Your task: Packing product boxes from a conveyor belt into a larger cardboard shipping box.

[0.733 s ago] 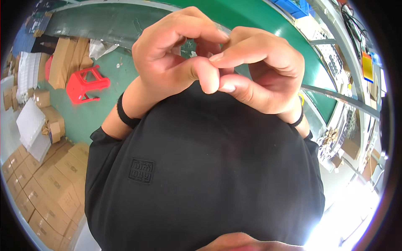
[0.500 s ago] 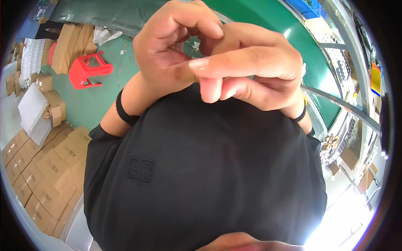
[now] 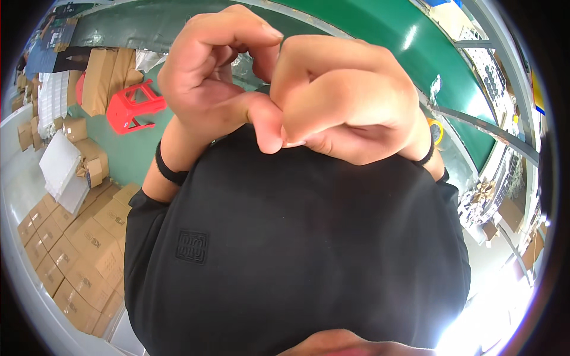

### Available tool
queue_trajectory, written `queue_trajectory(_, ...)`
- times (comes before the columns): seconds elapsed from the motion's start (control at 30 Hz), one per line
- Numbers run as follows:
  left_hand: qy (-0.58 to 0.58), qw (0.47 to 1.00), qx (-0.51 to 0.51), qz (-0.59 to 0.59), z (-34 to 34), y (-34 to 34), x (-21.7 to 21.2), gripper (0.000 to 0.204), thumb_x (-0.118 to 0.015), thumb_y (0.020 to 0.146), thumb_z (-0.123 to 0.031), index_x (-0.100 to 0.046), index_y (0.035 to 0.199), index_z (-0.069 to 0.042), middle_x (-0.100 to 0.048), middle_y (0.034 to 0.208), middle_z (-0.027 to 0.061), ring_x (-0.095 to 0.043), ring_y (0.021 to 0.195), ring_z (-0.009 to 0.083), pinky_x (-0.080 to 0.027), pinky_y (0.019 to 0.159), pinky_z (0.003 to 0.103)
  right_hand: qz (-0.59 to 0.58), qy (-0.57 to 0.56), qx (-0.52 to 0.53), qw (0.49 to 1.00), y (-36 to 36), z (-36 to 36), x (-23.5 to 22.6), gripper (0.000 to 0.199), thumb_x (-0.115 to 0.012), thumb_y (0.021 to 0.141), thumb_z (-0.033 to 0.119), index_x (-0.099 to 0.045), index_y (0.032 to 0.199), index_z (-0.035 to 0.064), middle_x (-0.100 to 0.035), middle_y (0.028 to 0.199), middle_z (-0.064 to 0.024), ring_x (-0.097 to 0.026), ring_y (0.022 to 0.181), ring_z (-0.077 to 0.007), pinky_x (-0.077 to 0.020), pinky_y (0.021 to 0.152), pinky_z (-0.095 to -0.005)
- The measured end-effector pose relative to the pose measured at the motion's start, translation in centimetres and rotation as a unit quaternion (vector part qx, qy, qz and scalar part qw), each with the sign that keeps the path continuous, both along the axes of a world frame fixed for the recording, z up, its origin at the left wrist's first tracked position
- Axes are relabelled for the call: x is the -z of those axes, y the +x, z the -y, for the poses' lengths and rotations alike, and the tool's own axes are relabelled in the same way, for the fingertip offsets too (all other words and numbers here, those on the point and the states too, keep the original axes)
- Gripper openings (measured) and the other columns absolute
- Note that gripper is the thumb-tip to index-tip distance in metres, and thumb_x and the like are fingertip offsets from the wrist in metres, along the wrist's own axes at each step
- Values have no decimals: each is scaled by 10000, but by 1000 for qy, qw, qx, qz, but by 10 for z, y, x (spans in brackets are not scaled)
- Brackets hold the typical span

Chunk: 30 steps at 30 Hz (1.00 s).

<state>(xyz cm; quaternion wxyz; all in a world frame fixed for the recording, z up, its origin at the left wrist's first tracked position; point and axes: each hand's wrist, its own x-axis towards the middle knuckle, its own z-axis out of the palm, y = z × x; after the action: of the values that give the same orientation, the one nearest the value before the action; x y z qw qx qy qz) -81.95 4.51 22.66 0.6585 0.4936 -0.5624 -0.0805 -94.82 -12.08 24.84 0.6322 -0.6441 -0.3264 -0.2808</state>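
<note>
Both hands are raised close together in front of my chest, with their fingertips meeting near the middle. My left hand (image 3: 208, 77) is curled, its thumb hanging down beside the right fingers and its forefinger bent over toward them. My right hand (image 3: 350, 101) is closed, the forefinger folded and pressed against the thumb. Whatever is pinched between the fingers, if anything, is hidden behind them. A dark band circles each wrist. Below the hands spreads my black shirt (image 3: 297, 237).
A green work surface (image 3: 380, 29) runs beyond my hands and down the right. On the floor at left is a red plastic stool (image 3: 136, 107). Stacked brown cartons (image 3: 89, 249) fill the lower left. Metal shelf rails (image 3: 487, 130) and a yellow tape roll (image 3: 436, 131) are at right.
My right forefinger, stretched out before, is now folded in against the thumb. The left thumb has come down into plain view, and the left hand has shifted slightly left.
</note>
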Motion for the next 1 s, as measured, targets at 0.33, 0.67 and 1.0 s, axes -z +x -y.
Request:
queue_trajectory(0.33, 27, 996, 65, -60, 13, -18, -4, 754, -965, 716, -333, -620, 1262, 55, -703, 1009, 82, -674, 824, 129, -567, 687, 269, -46, -40, 17, 998, -22, 10, 1, 82, -742, 932, -11, -700, 986, 33, -632, 861, -74, -598, 694, -192, -498, 616, -327)
queue_trajectory(0.67, 75, 982, 167, -53, 28, -21, 6, 587, -887, 833, -56, -564, 1316, 25, -663, 1084, 154, -656, 932, 198, -550, 819, 322, -6, -79, 82, 993, -49, 26, 11, 85, -753, 900, -37, -719, 938, 31, -654, 857, -89, -616, 653, -188, -485, 543, -307)
queue_trajectory(1.0, 54, 990, 123, -40, 48, -39, 0, 758, -943, 749, -414, -616, 1261, 39, -682, 932, 94, -654, 772, 136, -528, 654, 263, 8, -34, 153, 988, -66, 25, 12, 103, -788, 894, 23, -729, 977, 39, -665, 831, -80, -653, 673, -197, -508, 552, -298)
